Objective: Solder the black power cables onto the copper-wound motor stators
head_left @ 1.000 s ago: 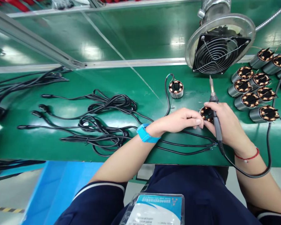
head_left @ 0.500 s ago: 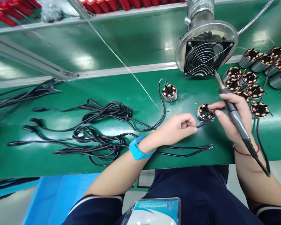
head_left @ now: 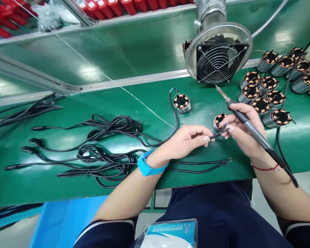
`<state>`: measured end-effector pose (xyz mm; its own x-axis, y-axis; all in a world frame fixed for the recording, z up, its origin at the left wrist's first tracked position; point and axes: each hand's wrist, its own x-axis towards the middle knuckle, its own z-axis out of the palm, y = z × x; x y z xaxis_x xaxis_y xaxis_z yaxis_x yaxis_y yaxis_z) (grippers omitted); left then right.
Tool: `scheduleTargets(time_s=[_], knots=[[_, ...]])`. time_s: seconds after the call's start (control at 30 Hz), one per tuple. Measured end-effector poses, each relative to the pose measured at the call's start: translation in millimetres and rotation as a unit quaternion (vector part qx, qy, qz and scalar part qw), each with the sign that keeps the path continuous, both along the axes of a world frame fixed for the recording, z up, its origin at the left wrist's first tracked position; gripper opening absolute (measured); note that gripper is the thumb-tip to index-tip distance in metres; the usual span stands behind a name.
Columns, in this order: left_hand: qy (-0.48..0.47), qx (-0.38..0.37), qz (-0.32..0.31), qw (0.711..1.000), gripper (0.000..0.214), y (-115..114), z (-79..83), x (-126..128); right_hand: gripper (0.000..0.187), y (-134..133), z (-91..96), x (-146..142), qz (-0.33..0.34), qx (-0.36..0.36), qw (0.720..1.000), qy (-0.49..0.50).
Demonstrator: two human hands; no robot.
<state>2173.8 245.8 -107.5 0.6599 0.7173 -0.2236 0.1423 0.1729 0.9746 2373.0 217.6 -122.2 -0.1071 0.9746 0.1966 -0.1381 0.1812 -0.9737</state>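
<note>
My left hand (head_left: pixel 189 140) pinches a black cable (head_left: pixel 217 135) close to its stripped end. At that end, the thumb and forefinger of my right hand (head_left: pixel 241 129) touch the thin wires. A soldering iron (head_left: pixel 248 122) also lies in my right hand, its tip up and to the left. Just behind my fingertips stands a motor stator (head_left: pixel 219 120) with copper windings, partly hidden by them. Farther back to the left, another stator (head_left: pixel 182 102) has a black cable joined at its top. Two more cable ends (head_left: pixel 223 162) lie on the bench below my hands.
Coiled black cables (head_left: pixel 111 127) spread over the left of the green bench (head_left: pixel 150 103). A round fume extractor with a fan grille (head_left: pixel 217 63) hangs at the back. Several stators (head_left: pixel 270 86) crowd the right. A thin solder wire (head_left: pixel 134 96) slants down towards my left hand.
My right hand has moved left from beside the stator onto the wire ends, its fingers closing on them. The soldering iron has come along, and the cable end is now tilted up.
</note>
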Motion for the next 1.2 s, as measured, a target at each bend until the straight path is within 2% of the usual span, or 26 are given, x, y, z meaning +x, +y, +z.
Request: scheduleTargets(time_s=[0.17,0.23,0.37,0.5,0.6,0.73,0.83,0.97,1.03,1.2], knots=[[-0.009,-0.003,0.089,0.996,0.023,-1,-3.3,7,0.042,-2,-1.1,-3,-0.081,0.019,0.993,-0.087],[-0.006,0.004,0.119,0.993,0.024,-2,-6.0,11,0.043,-4,-1.0,-5,-0.084,0.021,0.990,-0.113],[0.016,0.020,0.131,0.991,0.022,-4,-9.4,15,0.042,-5,-1.6,-8,-0.085,0.033,0.990,-0.108],[0.013,0.021,0.130,0.991,0.022,-4,-9.1,15,0.039,-3,-2.4,-10,-0.078,0.027,0.995,-0.055],[-0.065,-0.024,0.157,0.985,0.026,-3,-7.7,16,0.040,-1,-2.3,-12,-0.071,0.018,0.997,-0.025],[-0.194,-0.126,0.212,0.949,0.019,-4,-5.0,22,0.041,-3,-3.1,-17,-0.050,-0.003,0.999,0.014],[-0.200,-0.134,0.204,0.949,0.013,-8,-3.8,26,0.041,-5,-4.4,-21,-0.023,-0.014,0.999,0.037],[-0.187,-0.075,0.189,0.961,0.021,-12,-2.9,29,0.043,-7,-4.6,-22,-0.018,-0.015,0.999,0.043],[-0.184,-0.052,0.181,0.965,0.026,-12,-2.5,29,0.044,-7,-4.1,-21,-0.021,-0.016,0.999,0.024],[-0.160,-0.057,0.148,0.974,0.028,-10,1.0,25,0.045,-11,-1.8,-18,-0.004,0.012,0.999,-0.035]])
